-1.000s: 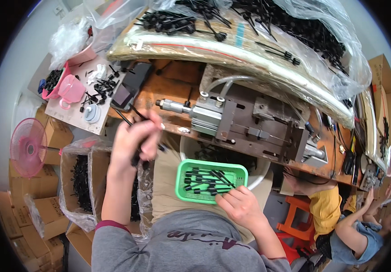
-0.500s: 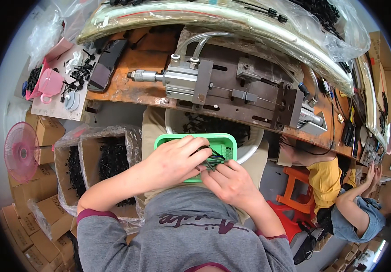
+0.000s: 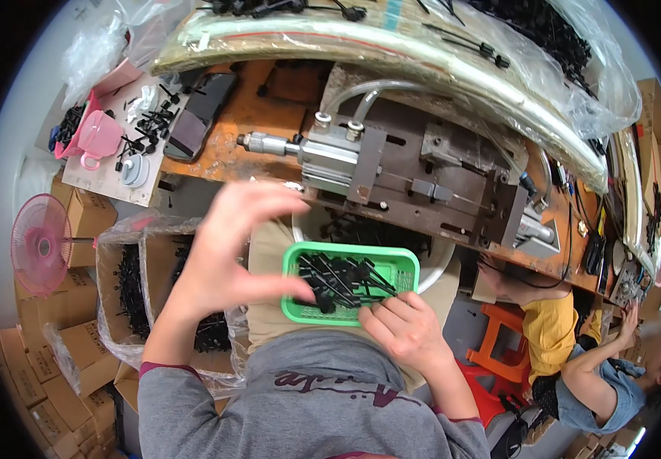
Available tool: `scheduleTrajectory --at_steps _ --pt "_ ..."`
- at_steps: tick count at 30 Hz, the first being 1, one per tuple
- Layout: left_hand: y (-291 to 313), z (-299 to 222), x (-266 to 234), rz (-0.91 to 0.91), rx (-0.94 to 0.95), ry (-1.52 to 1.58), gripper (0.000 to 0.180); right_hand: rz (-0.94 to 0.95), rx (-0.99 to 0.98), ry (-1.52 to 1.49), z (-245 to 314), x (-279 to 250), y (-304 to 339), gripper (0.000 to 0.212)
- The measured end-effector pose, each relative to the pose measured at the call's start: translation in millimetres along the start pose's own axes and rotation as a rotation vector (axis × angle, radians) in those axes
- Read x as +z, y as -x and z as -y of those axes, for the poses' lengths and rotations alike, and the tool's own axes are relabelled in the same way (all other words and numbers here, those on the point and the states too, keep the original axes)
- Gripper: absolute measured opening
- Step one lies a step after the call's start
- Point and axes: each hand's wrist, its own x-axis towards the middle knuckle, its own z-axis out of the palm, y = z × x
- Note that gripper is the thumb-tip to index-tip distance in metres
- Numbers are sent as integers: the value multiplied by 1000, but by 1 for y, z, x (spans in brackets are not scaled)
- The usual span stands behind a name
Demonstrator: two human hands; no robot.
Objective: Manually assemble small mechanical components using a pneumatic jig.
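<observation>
A green plastic tray [image 3: 293,306] rests on my lap and holds several black pin-like parts [image 3: 338,279]. My left hand [image 3: 227,249] hovers just left of and above the tray, its fingers spread and nothing in them. My right hand [image 3: 405,330] has its fingers curled over the tray's near right corner and grips it, touching the nearest black parts. Beyond the tray, a metal fixture with a pneumatic cylinder [image 3: 330,157] sits on the orange workbench [image 3: 231,145].
A white bowl [image 3: 439,264] of black parts lies under the tray's far edge. Bag-lined boxes of black parts [image 3: 127,279] stand at my left, near a pink fan [image 3: 39,245]. A pink cup [image 3: 101,138] is at the far left. A person in yellow [image 3: 548,336] sits at the right.
My left hand has lifted out of the green tray and opened, moving up and left. The right hand has stayed at the tray's near edge.
</observation>
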Motion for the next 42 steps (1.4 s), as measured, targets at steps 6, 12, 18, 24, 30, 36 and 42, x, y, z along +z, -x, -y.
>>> scheduleTrajectory --at_steps 6,12,18,24,30,36,42 --pt "-23 135 -23 -486 -253 -281 40 12 37 -42 4 4 6 23" --pt "-79 174 8 -41 -10 -422 100 86 78 -58 8 4 8 21" --pt "-96 168 32 40 -153 -349 121 109 77 -97 15 -4 0 22" --pt "-128 178 34 32 -108 -511 134 146 54 -124 18 -1 -7 23" --pt "-145 188 22 196 -215 -372 140 167 45 -155 25 -9 -10 23" --pt "-141 188 19 164 -234 -457 132 205 43 -196 27 -11 -17 23" --pt "-157 185 10 255 -72 -435 121 197 35 -225 31 -8 -18 24"
